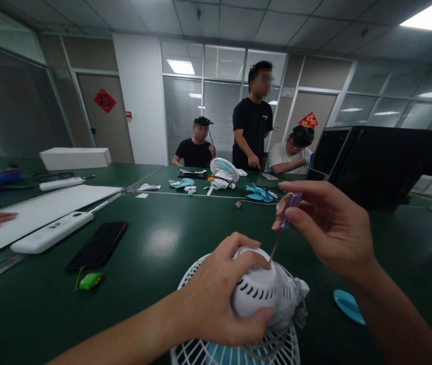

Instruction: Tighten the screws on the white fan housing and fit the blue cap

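A white fan (259,291) lies with its motor housing facing up and its grille (195,268) against the green table. My left hand (227,294) is wrapped over the housing, thumb on the near side and fingers on the far side. Between the thumb and fingers of my right hand (326,223) is the purple handle of a screwdriver (290,209). Its thin shaft slants down, and the tip meets the top of the housing close to my left fingertips. A bundled cable (300,304) hangs at the housing's right side. Right of the fan rests a light-blue oval piece (349,306).
A black phone (98,246) with a green charm (90,281) and a white power strip (53,232) lie to the left. Across the table stand another fan (223,174) and blue fan blades (259,192), near several people. A large black monitor (383,162) rises at right.
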Available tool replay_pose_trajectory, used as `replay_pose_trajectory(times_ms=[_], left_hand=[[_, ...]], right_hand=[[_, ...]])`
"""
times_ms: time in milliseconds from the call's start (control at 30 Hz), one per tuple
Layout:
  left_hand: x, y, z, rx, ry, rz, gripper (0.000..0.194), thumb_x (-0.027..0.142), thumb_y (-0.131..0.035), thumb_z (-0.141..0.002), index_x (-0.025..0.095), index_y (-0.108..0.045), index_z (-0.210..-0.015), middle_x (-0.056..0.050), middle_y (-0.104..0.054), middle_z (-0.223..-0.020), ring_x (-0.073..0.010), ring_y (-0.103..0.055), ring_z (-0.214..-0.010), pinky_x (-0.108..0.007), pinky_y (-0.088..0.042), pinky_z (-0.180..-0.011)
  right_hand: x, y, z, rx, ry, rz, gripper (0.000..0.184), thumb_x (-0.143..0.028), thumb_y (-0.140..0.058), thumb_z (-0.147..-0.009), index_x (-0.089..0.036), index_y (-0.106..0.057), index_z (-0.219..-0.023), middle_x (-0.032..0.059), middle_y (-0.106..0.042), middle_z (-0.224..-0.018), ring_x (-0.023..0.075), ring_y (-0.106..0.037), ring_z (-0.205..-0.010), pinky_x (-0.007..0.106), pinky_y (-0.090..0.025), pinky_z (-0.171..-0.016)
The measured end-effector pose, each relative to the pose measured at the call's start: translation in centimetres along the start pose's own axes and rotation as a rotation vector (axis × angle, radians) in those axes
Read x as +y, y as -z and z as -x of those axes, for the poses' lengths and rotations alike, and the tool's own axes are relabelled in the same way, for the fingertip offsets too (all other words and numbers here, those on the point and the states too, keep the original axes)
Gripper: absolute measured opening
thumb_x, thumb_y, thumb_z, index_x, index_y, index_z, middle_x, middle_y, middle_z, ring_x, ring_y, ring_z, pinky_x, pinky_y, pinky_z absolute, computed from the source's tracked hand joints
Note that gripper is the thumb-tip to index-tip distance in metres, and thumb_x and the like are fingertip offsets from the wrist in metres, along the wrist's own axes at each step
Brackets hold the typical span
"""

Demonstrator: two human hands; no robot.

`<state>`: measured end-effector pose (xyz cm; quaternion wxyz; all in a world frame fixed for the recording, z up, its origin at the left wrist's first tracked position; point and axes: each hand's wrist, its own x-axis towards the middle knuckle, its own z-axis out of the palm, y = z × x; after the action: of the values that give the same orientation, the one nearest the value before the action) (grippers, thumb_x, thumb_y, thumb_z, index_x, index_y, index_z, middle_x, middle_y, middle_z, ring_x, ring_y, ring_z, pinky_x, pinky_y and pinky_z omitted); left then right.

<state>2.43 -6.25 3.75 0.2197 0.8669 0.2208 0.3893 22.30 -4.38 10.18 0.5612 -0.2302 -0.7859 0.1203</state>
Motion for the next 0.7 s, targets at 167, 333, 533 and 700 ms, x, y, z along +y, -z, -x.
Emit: replay_pose_trajectory(times_ms=[167,333,533,700], left_hand=[[-0.13,-0.06,0.14,-0.003,0.011,-0.004,0.051,0.028,-0.076,-0.067,0.019,-0.055,-0.113,-0.012,-0.048,-0.120,-0.0294,-0.052,-0.117,-0.044,-0.050,-0.095],[0.00,-0.04,0.14,-0.010,0.018,-0.002,0.047,0.028,-0.073,-0.068,0.020,-0.056,-0.112,-0.011,-0.048,-0.120,-0.0299,-0.052,-0.116,-0.045,-0.050,-0.095],[0.13,-0.09,0.00,-0.010,0.041,0.007,0.048,0.026,-0.073,-0.066,0.020,-0.056,-0.111,-0.010,-0.047,-0.120,-0.0300,-0.052,-0.116,-0.045,-0.050,-0.095],[0.15,-0.02,0.11,-0.015,0.044,0.009,0.047,0.026,-0.073,-0.066,0.020,-0.056,-0.110,-0.010,-0.047,-0.120,-0.0297,-0.052,-0.117,-0.045,-0.050,-0.096]], right_hand=[[0.11,0.14,-0.02,-0.008,-0.008,-0.002,0.025,-0.024,-0.062,-0.093,-0.032,-0.066,-0.117,-0.0012,-0.063,-0.091,0.0103,-0.067,-0.070,0.021,-0.061,-0.062],[-0.12,0.16,0.11,-0.072,-0.031,-0.023,0.032,-0.023,-0.052,-0.098,-0.032,-0.060,-0.128,0.0012,-0.067,-0.100,0.0114,-0.070,-0.075,0.024,-0.062,-0.068],[-0.01,0.11,-0.12,0.001,-0.014,0.023,0.025,-0.022,-0.066,-0.089,-0.028,-0.065,-0.113,-0.0006,-0.065,-0.091,0.0120,-0.070,-0.068,0.023,-0.062,-0.062],[0.07,0.30,-0.01,0.004,-0.012,0.009,0.022,-0.026,-0.066,-0.090,-0.027,-0.065,-0.112,0.0001,-0.066,-0.092,0.0126,-0.071,-0.071,0.024,-0.062,-0.064]])
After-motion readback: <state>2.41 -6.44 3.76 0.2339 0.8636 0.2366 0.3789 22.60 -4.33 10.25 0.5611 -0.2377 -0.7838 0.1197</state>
